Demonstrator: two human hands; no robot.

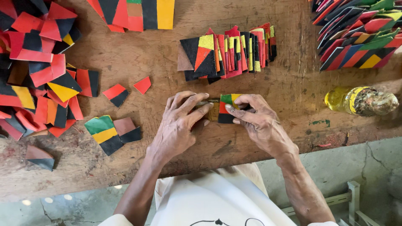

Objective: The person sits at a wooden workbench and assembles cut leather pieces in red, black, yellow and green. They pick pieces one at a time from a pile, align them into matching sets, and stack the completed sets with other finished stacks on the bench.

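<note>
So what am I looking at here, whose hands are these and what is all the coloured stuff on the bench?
There is no machine here. The picture comes from a camera worn on a person's head, looking down at their own two bare hands over a worn wooden bench. The right hand presses down a small patchwork piece of green, yellow, red and black. The left hand rests beside it, its fingers touching the piece's left edge. Behind the hands a row of similar pieces stands overlapped. A loose heap of patches lies at the left, and another pile at the top right. A small bottle of yellow liquid lies on its side at the right.
</note>
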